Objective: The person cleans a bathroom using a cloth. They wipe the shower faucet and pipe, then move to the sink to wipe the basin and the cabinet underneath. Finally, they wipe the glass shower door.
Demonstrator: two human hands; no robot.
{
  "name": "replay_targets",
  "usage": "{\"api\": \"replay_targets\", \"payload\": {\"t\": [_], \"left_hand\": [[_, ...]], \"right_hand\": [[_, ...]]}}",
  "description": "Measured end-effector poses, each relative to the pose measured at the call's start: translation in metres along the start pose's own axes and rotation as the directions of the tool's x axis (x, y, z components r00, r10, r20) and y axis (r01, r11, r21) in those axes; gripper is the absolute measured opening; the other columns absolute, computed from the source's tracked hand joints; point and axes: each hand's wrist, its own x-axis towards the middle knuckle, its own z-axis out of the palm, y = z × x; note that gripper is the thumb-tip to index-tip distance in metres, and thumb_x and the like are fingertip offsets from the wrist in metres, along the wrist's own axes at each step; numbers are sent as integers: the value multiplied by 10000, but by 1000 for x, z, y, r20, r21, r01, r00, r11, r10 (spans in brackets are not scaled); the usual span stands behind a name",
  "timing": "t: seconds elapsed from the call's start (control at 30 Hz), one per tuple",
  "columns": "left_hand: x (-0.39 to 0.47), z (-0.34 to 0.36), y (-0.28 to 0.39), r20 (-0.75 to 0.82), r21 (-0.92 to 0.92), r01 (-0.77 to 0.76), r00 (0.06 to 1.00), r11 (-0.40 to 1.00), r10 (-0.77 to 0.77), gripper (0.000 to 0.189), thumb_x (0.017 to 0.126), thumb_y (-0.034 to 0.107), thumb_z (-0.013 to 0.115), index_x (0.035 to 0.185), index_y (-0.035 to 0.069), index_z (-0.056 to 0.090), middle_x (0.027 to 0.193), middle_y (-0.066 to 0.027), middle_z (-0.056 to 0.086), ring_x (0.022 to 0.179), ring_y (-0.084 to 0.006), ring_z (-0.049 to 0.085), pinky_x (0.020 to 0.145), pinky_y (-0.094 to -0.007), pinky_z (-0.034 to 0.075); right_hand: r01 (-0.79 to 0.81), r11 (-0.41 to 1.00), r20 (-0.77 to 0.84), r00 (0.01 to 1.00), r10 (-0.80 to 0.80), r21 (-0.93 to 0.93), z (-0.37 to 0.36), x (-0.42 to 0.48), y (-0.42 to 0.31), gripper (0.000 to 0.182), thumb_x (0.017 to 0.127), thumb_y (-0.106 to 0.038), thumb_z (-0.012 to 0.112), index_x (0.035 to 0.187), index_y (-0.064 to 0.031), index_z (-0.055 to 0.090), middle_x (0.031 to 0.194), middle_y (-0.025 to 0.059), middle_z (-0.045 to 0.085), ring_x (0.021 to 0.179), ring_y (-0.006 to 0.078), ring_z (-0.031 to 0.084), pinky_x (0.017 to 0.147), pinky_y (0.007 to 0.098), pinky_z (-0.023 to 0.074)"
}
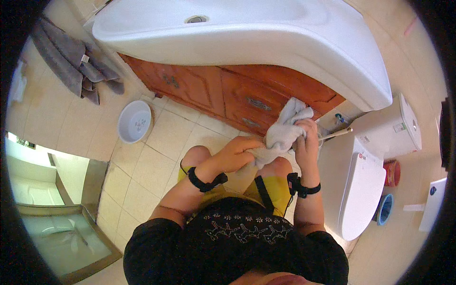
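Observation:
Bunched between both hands is a pale grey cloth [283, 137], held above my knees in front of a reddish-brown wooden vanity cabinet [199, 91]. My left hand [238, 153] pinches its lower left end between thumb and fingers. Higher up on the right side, my right hand [307, 137] grips the cloth with curled fingers. The cloth's upper end hangs loose close to the cabinet door; I cannot tell whether it touches the wood. Dark metal handles [259, 103] show on the cabinet front.
The white washbasin [221, 39] juts out over the cabinet. At right stands a toilet with its lid [363, 196] down, beside a red bin [392, 173] and a blue-rimmed bin [385, 210]. A white plastic basin [134, 122] sits left on the tiles; grey towels [71, 60] hang on the wall.

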Motion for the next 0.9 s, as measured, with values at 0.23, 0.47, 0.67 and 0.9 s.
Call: {"api": "replay_targets", "payload": {"t": [0.23, 0.47, 0.67, 0.9], "left_hand": [[-8, -11, 28, -221, 336, -233, 922, 912, 317, 427, 700, -16, 521, 1104, 35, 649, 989, -138, 624, 956, -356, 578, 832, -377, 473], [47, -42, 42, -418, 833, 2, 657, 553, 628, 387, 730, -57, 597, 1040, 148, 704, 1004, -84, 612, 1001, -298, 558, 926, -424, 392], [97, -74, -15, -410, 872, 137, 727, 469, 550, 428, 737, -28, 628, 1073, 222, 715, 1154, -35, 647, 1094, -264, 581, 974, -482, 374], [90, -69, -9, -290, 943, 110, 738, 315, 610, 297, 780, 103, 618, 1062, 163, 693, 1123, -67, 659, 1064, -278, 597, 1007, -500, 366]], "right_hand": [[126, 988, -98, 988, -117, 89, 5, -14, -21, 259, 799, 60, 478, 1009, -43, 589, 1035, 130, 607, 1029, 329, 548, 981, 436, 412], [168, 935, -448, 842, -301, -312, 2, 23, -15, 403, 685, 84, 546, 1023, -99, 667, 1061, 128, 591, 1045, 326, 525, 950, 420, 394], [210, 857, -93, 954, -285, -470, 22, 61, 8, 466, 695, 86, 570, 1105, -112, 670, 1102, 147, 640, 1042, 361, 575, 938, 447, 431], [90, 830, 11, 995, -100, -551, 35, 58, -8, 362, 797, -13, 561, 1134, -80, 673, 1059, 151, 682, 994, 363, 608, 899, 473, 462]]}}
